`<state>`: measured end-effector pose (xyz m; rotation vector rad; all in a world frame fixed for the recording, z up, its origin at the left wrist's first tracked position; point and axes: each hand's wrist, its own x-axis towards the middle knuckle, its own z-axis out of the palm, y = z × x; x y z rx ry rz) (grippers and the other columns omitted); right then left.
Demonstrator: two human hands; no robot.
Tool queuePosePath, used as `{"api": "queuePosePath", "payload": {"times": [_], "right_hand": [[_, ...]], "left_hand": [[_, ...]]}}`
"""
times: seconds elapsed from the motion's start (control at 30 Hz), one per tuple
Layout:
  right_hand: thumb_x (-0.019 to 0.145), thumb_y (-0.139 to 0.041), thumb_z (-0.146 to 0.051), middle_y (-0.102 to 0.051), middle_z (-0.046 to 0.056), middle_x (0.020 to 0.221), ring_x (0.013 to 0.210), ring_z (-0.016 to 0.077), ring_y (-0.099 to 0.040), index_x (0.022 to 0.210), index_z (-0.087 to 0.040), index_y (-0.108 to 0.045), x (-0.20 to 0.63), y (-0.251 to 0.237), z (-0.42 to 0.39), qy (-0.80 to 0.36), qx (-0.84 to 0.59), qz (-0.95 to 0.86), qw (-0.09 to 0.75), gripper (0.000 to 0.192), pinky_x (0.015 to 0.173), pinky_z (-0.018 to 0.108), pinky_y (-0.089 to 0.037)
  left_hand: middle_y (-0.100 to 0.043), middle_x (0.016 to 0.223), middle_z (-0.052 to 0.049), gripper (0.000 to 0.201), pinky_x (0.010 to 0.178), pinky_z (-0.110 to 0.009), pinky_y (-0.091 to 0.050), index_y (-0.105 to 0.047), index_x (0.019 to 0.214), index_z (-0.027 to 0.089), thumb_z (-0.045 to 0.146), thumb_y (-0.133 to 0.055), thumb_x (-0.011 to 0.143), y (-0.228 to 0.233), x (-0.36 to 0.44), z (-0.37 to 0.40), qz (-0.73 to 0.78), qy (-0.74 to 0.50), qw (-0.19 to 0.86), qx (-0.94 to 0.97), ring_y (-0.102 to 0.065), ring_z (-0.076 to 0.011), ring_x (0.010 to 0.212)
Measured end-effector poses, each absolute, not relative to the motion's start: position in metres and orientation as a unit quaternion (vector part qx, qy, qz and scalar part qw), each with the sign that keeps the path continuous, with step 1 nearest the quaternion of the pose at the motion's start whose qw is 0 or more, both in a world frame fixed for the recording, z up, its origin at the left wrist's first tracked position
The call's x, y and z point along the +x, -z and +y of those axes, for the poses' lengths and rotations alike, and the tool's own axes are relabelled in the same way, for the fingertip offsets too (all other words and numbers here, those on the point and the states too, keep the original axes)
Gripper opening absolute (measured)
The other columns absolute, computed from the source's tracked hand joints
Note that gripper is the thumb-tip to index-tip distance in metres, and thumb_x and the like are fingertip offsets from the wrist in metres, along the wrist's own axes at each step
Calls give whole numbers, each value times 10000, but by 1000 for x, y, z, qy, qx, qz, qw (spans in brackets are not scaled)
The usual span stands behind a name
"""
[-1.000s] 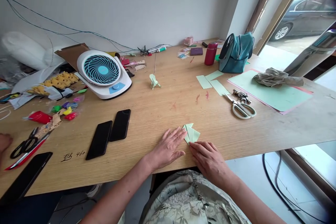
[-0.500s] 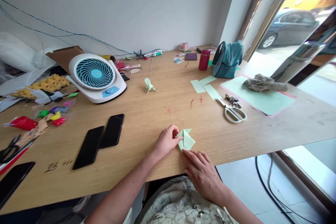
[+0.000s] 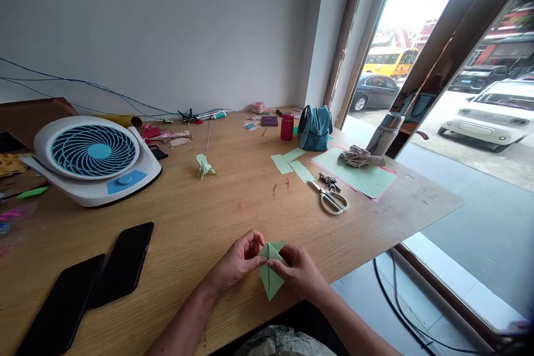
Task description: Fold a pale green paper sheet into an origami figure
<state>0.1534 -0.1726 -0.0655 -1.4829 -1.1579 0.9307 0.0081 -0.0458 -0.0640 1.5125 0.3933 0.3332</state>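
Note:
A folded piece of pale green paper point(image 3: 270, 282), pointed at its lower end and creased down the middle, is between my hands near the table's front edge. My left hand point(image 3: 242, 258) pinches its left side, with the thumb on top and the fingers curled. On the other side, my right hand point(image 3: 298, 272) grips the paper, its thumb lying across the upper folds and its fingers partly hidden behind. A small folded green paper figure point(image 3: 204, 166) stands farther back on the table.
White-handled scissors point(image 3: 332, 200) and keys point(image 3: 329, 182) lie to the right, beside green paper strips point(image 3: 301, 171) and larger sheets point(image 3: 361, 178). A fan point(image 3: 100, 158) and two phones point(image 3: 123, 264) are on the left. A teal bag point(image 3: 316, 129) and red flask point(image 3: 287, 126) stand behind.
My right hand has gone from lying flat at the paper's lower edge to gripping its right side. The paper's point now faces me. The view has swung to the right.

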Motion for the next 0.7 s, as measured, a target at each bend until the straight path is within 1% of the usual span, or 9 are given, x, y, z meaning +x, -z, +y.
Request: {"api": "queuePosePath", "payload": {"times": [0.1,0.23,0.33,0.43,0.57,0.7], "right_hand": [[819,-636,-548,-387,-55,601,573,89,-344,681,-170,-510,151,68,-169,-415,-604,-478,485,422,497,220,-269],[822,-630,-520,-366,-56,601,564,86,-325,642,-184,-458,153,69,-168,-410,-615,-490,462,418,490,229,-247],[810,-646,-471,-359,-59,589,552,85,-323,621,-198,-410,155,71,-169,-384,-647,-480,452,408,484,233,-236],[800,-654,-455,-354,-61,581,544,83,-327,615,-203,-394,153,70,-168,-372,-658,-471,454,406,479,234,-230],[786,-660,-529,-317,-61,561,530,75,-297,585,-200,-379,152,65,-165,-385,-644,-468,467,477,465,234,-213],[791,-642,-591,-290,-60,547,521,71,-275,574,-199,-368,151,62,-162,-411,-602,-466,502,526,451,230,-206]], "left_hand": [[-396,730,57,411,609,-211,-290,-468,904,188,450,-752,764,60,6,-48,183,-150,703,671,-347,-94,667],[-412,749,45,440,630,-215,-310,-478,913,185,478,-762,747,57,6,-48,187,-141,716,658,-377,-104,698],[-404,737,42,414,638,-222,-321,-508,956,181,505,-708,795,59,7,-48,190,-144,707,666,-377,-108,688],[-384,712,46,383,630,-226,-329,-536,1011,183,508,-650,843,60,6,-50,198,-167,666,700,-360,-108,659],[-425,714,37,327,642,-226,-369,-562,1024,182,461,-632,867,58,5,-53,217,-212,613,729,-404,-115,671],[-460,693,37,363,626,-219,-380,-565,1039,177,465,-660,840,59,7,-51,228,-219,613,724,-434,-115,653]]}}
